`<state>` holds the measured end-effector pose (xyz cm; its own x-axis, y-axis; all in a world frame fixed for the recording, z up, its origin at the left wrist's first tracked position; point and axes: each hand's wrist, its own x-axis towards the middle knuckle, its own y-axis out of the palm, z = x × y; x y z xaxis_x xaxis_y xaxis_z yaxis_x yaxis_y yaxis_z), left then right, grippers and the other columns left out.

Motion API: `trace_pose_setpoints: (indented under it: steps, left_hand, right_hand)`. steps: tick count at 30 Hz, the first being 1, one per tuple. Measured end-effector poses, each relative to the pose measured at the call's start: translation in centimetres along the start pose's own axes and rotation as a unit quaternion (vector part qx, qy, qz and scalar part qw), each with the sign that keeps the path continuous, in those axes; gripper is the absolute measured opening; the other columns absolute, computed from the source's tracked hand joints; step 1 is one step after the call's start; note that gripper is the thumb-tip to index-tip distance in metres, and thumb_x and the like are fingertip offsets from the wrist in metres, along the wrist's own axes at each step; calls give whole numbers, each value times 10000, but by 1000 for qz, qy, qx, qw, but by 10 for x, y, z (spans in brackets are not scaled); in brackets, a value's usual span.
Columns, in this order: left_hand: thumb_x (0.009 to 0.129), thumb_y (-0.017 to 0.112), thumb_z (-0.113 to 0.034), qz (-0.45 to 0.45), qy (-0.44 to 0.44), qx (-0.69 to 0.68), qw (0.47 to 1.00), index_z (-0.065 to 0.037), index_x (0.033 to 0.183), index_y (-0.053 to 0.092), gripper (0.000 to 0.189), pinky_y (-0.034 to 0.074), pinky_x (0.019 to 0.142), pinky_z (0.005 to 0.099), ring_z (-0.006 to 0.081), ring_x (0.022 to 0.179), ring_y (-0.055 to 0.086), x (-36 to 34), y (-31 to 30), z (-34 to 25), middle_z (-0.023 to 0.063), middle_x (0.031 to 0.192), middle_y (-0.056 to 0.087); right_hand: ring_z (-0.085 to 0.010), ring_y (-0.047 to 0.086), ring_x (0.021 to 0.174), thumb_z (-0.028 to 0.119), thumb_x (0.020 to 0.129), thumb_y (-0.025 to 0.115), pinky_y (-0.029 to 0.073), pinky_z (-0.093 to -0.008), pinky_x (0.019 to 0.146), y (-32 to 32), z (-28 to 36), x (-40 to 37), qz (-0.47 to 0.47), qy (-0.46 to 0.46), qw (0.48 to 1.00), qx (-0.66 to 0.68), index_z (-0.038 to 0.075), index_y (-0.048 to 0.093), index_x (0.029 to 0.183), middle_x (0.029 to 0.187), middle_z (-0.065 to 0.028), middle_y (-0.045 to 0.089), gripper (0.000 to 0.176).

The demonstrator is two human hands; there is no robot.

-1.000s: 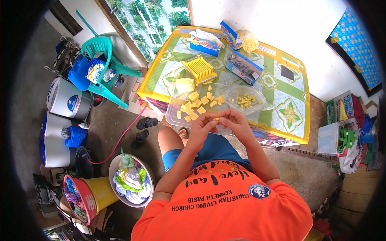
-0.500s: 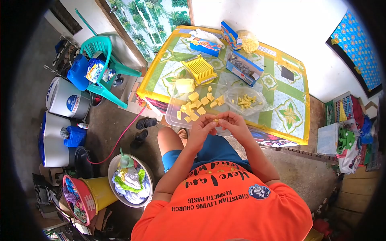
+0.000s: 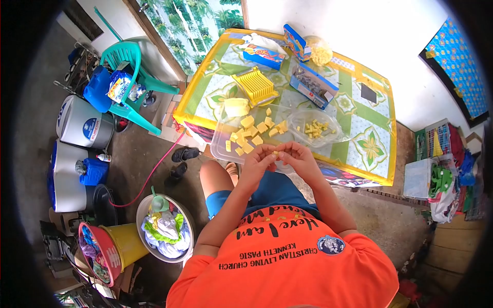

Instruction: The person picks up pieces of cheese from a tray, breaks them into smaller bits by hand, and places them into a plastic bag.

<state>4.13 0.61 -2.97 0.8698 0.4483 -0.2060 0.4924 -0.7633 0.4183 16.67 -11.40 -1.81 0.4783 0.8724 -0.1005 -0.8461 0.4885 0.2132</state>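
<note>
My left hand (image 3: 260, 163) and my right hand (image 3: 299, 158) meet at the table's near edge. Their fingertips pinch a small yellow piece (image 3: 276, 153) between them, mostly covered by the fingers. Just beyond lies a clear plastic tray (image 3: 220, 148) with several yellow chunks (image 3: 247, 122) of a cheese-like food. To its right, a clear bag or shallow container (image 3: 336, 134) has smaller yellow pieces (image 3: 316, 129) in it. A larger pale yellow block (image 3: 236, 107) rests at the tray's far left, beside a yellow ridged rack (image 3: 255, 86).
On the patterned tablecloth (image 3: 370, 148) stand an open blue box (image 3: 314, 84) of small wrapped items, two more blue boxes and a tub of pale yellow pieces (image 3: 321, 54). At left are a green chair (image 3: 123, 56), a laundry basin (image 3: 191, 231) and buckets. Shelved goods stand at right.
The view has shifted slightly. Both hands stay nearly in the same place, still pinching the small yellow piece; the things on the table look unchanged.
</note>
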Motion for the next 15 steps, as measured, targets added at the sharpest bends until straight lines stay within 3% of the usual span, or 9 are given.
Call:
trace_pose_setpoints:
  steps: [10, 15]
  left_hand:
    - [885, 551, -86, 2, -9, -32, 999, 3, 1104, 569, 237, 506, 681, 281, 144, 713, 593, 1, 1, 0, 91, 916, 635]
    - [899, 476, -74, 9, -17, -107, 994, 17, 1112, 562, 247, 511, 691, 290, 155, 729, 594, -2, 2, -2, 97, 927, 628]
  right_hand:
    - [-82, 587, 820, 146, 892, 625, 449, -226, 686, -4, 2, -1, -19, 6, 1000, 6, 19, 608, 1046, 917, -28, 645, 200]
    - [-81, 590, 819, 136, 891, 626, 450, -222, 680, -7, 0, -2, -20, -11, 1000, 13, 18, 601, 1051, 901, -22, 639, 201]
